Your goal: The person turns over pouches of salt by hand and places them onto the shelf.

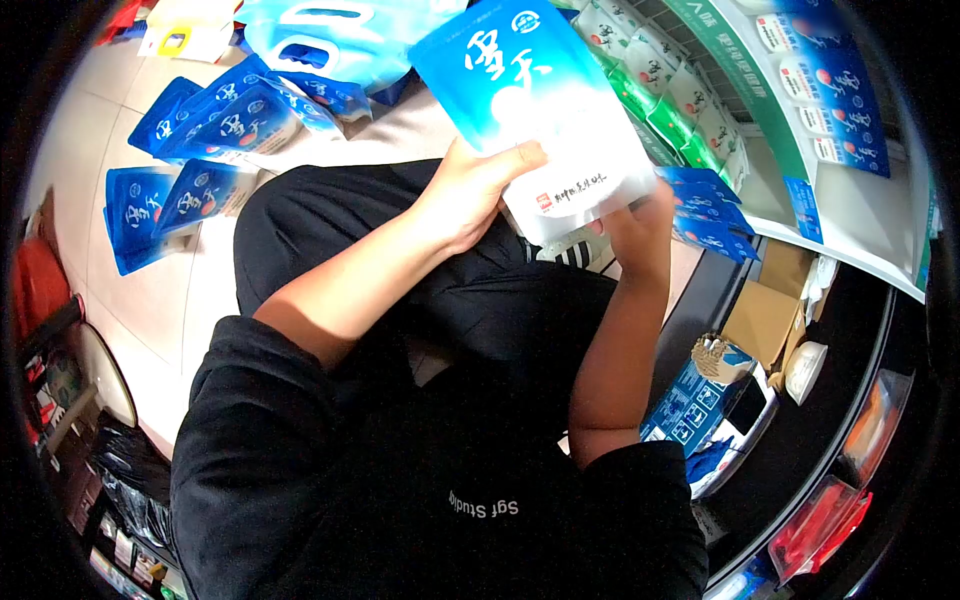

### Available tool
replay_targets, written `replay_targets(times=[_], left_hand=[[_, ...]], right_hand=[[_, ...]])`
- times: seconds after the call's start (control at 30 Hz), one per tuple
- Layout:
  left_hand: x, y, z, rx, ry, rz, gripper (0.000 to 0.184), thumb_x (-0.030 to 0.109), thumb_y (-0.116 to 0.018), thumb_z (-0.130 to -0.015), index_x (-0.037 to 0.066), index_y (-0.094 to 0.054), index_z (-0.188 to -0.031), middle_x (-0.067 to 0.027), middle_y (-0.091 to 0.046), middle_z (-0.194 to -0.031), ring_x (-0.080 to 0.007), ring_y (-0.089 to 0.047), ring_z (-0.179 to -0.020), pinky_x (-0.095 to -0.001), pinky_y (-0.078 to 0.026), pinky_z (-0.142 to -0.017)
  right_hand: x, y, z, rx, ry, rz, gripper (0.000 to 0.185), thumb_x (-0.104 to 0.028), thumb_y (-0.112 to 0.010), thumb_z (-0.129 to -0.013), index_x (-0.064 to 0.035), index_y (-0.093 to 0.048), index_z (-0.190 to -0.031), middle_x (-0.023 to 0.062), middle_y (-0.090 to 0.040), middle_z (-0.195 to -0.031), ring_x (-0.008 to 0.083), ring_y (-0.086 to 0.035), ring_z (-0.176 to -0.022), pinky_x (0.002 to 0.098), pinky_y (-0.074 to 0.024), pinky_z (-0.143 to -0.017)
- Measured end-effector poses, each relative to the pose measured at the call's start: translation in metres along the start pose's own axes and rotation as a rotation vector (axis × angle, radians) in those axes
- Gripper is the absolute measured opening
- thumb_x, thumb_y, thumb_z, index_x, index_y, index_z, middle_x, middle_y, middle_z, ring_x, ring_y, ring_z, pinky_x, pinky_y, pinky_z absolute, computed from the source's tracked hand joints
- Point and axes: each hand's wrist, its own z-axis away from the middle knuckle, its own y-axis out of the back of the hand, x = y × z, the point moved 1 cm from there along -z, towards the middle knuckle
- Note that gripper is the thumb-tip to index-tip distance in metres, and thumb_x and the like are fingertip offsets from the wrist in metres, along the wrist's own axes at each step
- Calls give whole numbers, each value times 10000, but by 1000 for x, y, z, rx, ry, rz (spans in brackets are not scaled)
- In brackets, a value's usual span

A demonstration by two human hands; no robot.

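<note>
A blue-and-white pouch (570, 120) with large white characters is held up in front of my crossed legs. My left hand (480, 190) is closed on its lower left edge, the thumb lying across the front and the other fingers behind. At the lower right corner, my right hand (640, 222) grips the same pouch from below, with its fingers partly hidden. Similar blue pouches (235, 120) lie in an overlapping group on the floor to the left. Nearer to me on that side rest more blue pouches (140, 215).
A display shelf (775, 170) on the right carries green-and-white packs (680, 95) and blue pouches (708, 212). Below it are a cardboard box (765, 315) and a white bowl (806, 372). A light-blue plastic bag (390, 40) stands ahead; a black plastic bag (135, 475) lies left.
</note>
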Motion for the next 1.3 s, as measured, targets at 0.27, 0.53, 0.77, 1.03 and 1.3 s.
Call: replay_targets(times=[0.27, 0.53, 0.77, 1.03, 1.3], left_hand=[[8, -1, 1, -45, 15, -140, 433, 119, -600, -748, -21, -417, -1114, -105, -552, -979, -180, -557, -887, -302, -457, -778], [16, -2, -2, -56, -18, -255, 386, 98, -633, -714, -27, -480, -1046, -101, -583, -917, -174, -583, -814, -286, -473, -734], [30, 1, -6, -91, -23, -473, 379, 122, -662, -680, -27, -516, -996, -96, -593, -880, -159, -580, -786, -274, -469, -706], [38, 5, -11, -97, -46, -492, 385, 141, -666, -661, -24, -522, -979, -91, -591, -858, -156, -581, -760, -277, -470, -686], [40, 10, -15, -74, -121, -480, 377, 129, -663, -666, -22, -523, -982, -84, -592, -874, -157, -581, -764, -276, -469, -691]], right_hand=[[-3, -5, 2, -155, 88, -29, 389, -17, -714, -570, 16, -557, -925, 49, -603, -874, 106, -564, -802, 257, -460, -685], [-2, -16, 1, -98, 285, 295, 416, -30, -704, -560, 15, -557, -947, 104, -616, -880, 160, -594, -813, 281, -474, -695], [2, -18, 2, -95, 156, 114, 397, 6, -674, -569, 15, -554, -948, 94, -615, -876, 163, -593, -824, 284, -469, -714], [13, -17, 3, -130, 136, -172, 184, -33, -543, -754, 50, -515, -915, 92, -587, -727, 116, -562, -612, 229, -449, -538], [9, -25, 5, 80, 210, -105, 204, -147, -510, -824, 51, -525, -870, 72, -573, -669, 73, -518, -536, 192, -406, -470]])
